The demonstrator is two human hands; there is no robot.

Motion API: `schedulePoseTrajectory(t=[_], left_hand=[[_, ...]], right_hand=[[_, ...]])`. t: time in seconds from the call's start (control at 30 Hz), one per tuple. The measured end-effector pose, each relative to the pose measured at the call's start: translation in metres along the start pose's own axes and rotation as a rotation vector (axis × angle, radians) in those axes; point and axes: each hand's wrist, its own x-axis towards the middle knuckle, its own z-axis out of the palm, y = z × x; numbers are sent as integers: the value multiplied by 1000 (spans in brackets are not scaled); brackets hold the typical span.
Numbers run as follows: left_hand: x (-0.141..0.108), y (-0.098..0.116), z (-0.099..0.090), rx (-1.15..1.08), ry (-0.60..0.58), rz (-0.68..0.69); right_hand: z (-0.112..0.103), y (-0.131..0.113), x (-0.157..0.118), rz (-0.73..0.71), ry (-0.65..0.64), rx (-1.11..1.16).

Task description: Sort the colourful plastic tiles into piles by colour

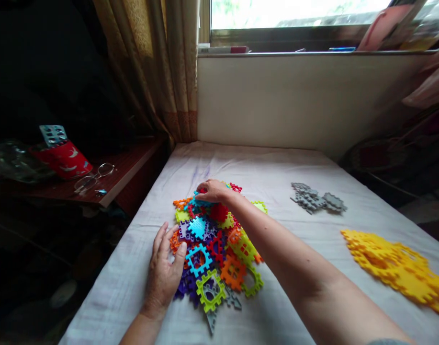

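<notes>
A heap of interlocking plastic pieces (198,258) in several colours lies on the bed sheet between my hands. Notched squares, frames and triangles overlap in it. My left hand (164,268) rests at the heap's left edge, open, with thumb and fingers apart near an orange piece (175,242). Over the heap's far end, my right hand (212,190) has its fingers curled down among blue and red pieces. What those fingers pinch is partly hidden. A bright blue square (197,227) lies on top, between the hands. A lime-green frame (210,290) is at the near end.
To the right sit a small grey pile (309,199) and a larger yellow pile (395,266) of similar pieces. On the left, a dark wooden table (133,167) holds eyeglasses (95,177) and a red container (70,160). A curtain (151,72) and window stand behind.
</notes>
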Motion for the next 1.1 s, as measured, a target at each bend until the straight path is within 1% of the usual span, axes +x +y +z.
schedulePoseTrajectory(t=[0.07, 0.17, 0.27, 0.37, 0.43, 0.5, 0.53, 0.6, 0.7, 0.73, 0.8, 0.87, 0.93, 1.0, 1.1], left_hand=[[1, 0, 1, 3, 9, 15], [2, -2, 2, 11, 18, 30], [3, -4, 3, 10, 22, 31], [4, -6, 5, 0, 19, 35], [5, -7, 5, 2, 15, 39], [6, -6, 6, 8, 11, 50], [7, -5, 5, 12, 11, 66], [8, 0, 3, 22, 22, 127], [5, 12, -4, 50, 13, 279], [2, 17, -7, 61, -21, 330], [-8, 27, -12, 89, -149, 424], [-20, 37, -16, 126, -300, 504], [-32, 44, -19, 169, -397, 566], [-43, 47, -20, 211, -415, 595], [-50, 47, -21, 247, -354, 575]], right_hand=[[-2, 2, -19, -95, 8, 13], [-4, 3, -51, -232, 55, 33], [-3, 7, -87, -296, 138, 70], [1, 19, -122, -244, 332, 172], [8, 30, -146, -149, 497, 264], [20, 42, -171, -58, 621, 325], [28, 46, -183, -27, 658, 331], [46, 50, -207, 2, 691, 299], [71, 45, -238, 23, 707, 194], [78, 41, -245, 26, 708, 158], [89, 34, -256, 28, 690, 101], [95, 28, -261, 35, 660, 75], [97, 26, -260, 55, 645, 67], [98, 26, -258, 84, 647, 68], [96, 28, -254, 162, 684, 68]])
